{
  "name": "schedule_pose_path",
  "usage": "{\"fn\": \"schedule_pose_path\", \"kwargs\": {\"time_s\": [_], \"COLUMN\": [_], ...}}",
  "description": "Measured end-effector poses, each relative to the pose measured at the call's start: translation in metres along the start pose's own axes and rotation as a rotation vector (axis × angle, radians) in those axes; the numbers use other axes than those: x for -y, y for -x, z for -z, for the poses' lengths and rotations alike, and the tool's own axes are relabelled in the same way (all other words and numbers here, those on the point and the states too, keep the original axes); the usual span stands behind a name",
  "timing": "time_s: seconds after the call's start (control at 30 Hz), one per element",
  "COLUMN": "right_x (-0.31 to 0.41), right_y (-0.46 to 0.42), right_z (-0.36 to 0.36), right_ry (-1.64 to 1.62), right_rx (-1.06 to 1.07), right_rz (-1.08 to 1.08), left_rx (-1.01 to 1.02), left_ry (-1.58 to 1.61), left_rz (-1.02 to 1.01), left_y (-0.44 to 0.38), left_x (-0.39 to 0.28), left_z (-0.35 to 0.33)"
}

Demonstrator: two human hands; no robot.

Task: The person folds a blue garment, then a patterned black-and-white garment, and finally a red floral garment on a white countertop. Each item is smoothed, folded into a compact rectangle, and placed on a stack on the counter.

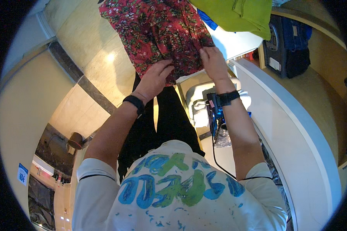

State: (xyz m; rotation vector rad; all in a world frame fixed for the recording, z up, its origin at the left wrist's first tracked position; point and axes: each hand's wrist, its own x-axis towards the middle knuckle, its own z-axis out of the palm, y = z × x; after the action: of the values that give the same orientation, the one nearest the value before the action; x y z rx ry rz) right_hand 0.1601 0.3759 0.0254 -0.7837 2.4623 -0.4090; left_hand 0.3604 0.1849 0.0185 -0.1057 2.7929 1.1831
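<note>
A red cloth with a floral print [159, 31], perhaps a garment, stretches out in front of me, its near edge just above my black trousers [173, 115]. My left hand [156, 75] grips it near the lower left edge, fingers bent on the fabric. At the lower right edge, my right hand [213, 62] has hold of the cloth with the thumb on top. Some of the fingertips are hidden by the folds. To the right of the cloth, a green cloth [234, 14] lies over a white tabletop [240, 43], with a bit of blue fabric [207, 19] between them.
A shelf compartment [321, 63] on the right holds a dark safe [274, 46] with dark clothing over it. Below my right forearm stand a chair [195, 95] and a blue device with a black cable [215, 150]. A white curved partition [283, 121] runs along my right side.
</note>
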Motion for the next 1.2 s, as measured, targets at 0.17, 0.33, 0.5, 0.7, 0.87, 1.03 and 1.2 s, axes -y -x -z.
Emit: {"fn": "schedule_pose_path", "kwargs": {"time_s": [0.17, 0.33, 0.5, 0.7, 0.87, 1.03, 1.2], "right_x": [-0.008, -0.019, -0.037, -0.027, -0.035, -0.030, 0.027], "right_y": [-0.002, -0.006, -0.011, -0.017, -0.010, -0.016, -0.047], "right_z": [0.005, 0.008, -0.017, -0.015, -0.002, 0.035, 0.089], "right_ry": [0.046, 0.026, -0.189, 0.022, -0.402, -0.480, -0.706], "right_rx": [-0.156, -0.159, -0.119, -0.086, 0.088, 0.119, 0.199], "right_rz": [-0.037, 0.077, -0.219, -0.196, -0.330, -0.343, -0.132], "left_rx": [-0.159, 0.123, 0.363, 0.470, 0.402, 0.330, -0.065], "left_ry": [-0.003, -0.225, -0.701, -0.760, -0.626, 0.042, 1.126], "left_rz": [0.224, 0.027, -0.150, -0.334, -0.291, -0.006, 0.602], "left_y": [0.029, 0.051, 0.048, 0.034, 0.030, 0.038, 0.017], "left_x": [0.008, 0.020, 0.028, 0.054, 0.052, 0.044, 0.062], "left_z": [0.007, 0.002, 0.007, 0.012, 0.015, 0.043, 0.060]}}
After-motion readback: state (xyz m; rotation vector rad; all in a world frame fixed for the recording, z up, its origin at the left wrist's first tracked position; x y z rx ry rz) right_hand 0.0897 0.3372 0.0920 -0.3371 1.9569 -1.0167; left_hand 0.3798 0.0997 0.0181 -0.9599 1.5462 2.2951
